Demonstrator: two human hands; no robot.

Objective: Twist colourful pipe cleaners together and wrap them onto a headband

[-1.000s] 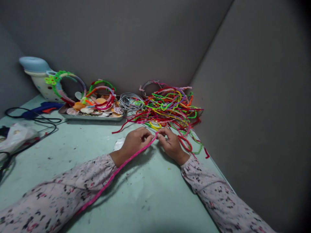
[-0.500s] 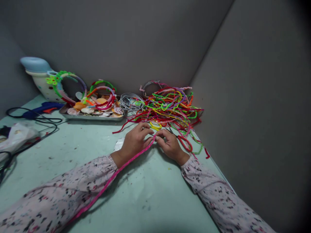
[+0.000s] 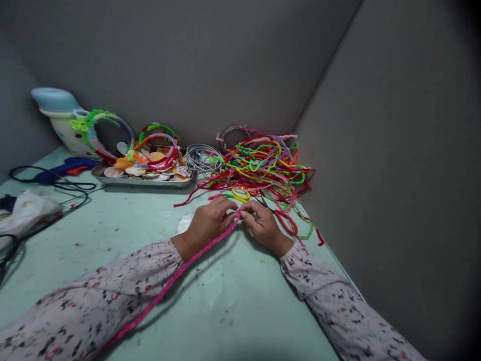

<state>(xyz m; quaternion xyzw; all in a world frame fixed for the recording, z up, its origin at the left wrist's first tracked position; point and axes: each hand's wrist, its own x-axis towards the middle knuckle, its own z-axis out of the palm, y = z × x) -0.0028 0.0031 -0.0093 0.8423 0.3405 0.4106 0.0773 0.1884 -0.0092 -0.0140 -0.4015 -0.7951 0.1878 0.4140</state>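
A long pink pipe cleaner (image 3: 192, 259) runs from between my hands down along my left forearm. My left hand (image 3: 210, 220) pinches it close to its upper end. Fingertips of my right hand (image 3: 263, 225) are closed on that same end, almost meeting the left fingers. Just beyond my hands lies a pipe cleaner piece (image 3: 227, 195) in pink, green and yellow, its yellow part curled. Scissors with red handles (image 3: 287, 223) rest against the right side of my right hand. A small silvery-white piece (image 3: 184, 223) lies beside my left wrist, partly covered.
Behind my hands spreads a tangled pile of colourful pipe cleaners (image 3: 259, 165), with a grey wire coil (image 3: 203, 158) beside it. A metal tray (image 3: 146, 184) holds shells and decorated hoops. Left are a blue glue gun (image 3: 62, 170), black cable (image 3: 56, 185), plastic bag (image 3: 32, 210) and blue-lidded container (image 3: 67, 133).
My left hand has lowered slightly, so more of the pink-and-green piece behind it shows. Both hands keep their pinch on the pink pipe cleaner.
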